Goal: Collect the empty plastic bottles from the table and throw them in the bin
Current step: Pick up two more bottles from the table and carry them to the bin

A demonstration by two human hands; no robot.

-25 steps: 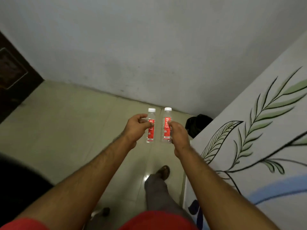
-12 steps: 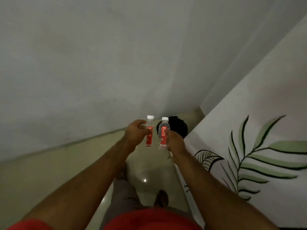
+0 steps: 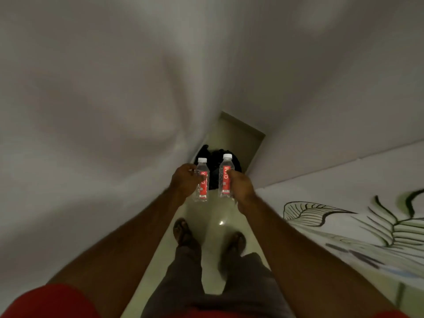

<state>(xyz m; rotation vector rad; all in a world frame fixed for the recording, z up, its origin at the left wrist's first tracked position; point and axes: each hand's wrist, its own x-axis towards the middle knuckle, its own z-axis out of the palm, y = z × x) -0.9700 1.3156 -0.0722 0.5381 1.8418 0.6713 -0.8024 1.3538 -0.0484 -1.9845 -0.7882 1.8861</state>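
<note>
I hold two small clear plastic bottles with red labels and white caps, both upright in front of me. My left hand [image 3: 184,180] grips the left bottle [image 3: 202,180]. My right hand [image 3: 241,184] grips the right bottle [image 3: 226,176]. Just beyond the bottles, on the floor in a narrow gap, sits a bin lined with a black bag [image 3: 214,166]; the bottles partly cover it.
A plain grey wall [image 3: 91,134] runs close on the left. A white wall painted with green leaves [image 3: 344,216] stands on the right. Between them is a narrow strip of pale tiled floor [image 3: 213,214], where my two feet stand.
I have walked forward into the narrow gap and the view has swung right. The black bin has drawn nearer and now sits right behind the bottles. Both hands kept their grip.
</note>
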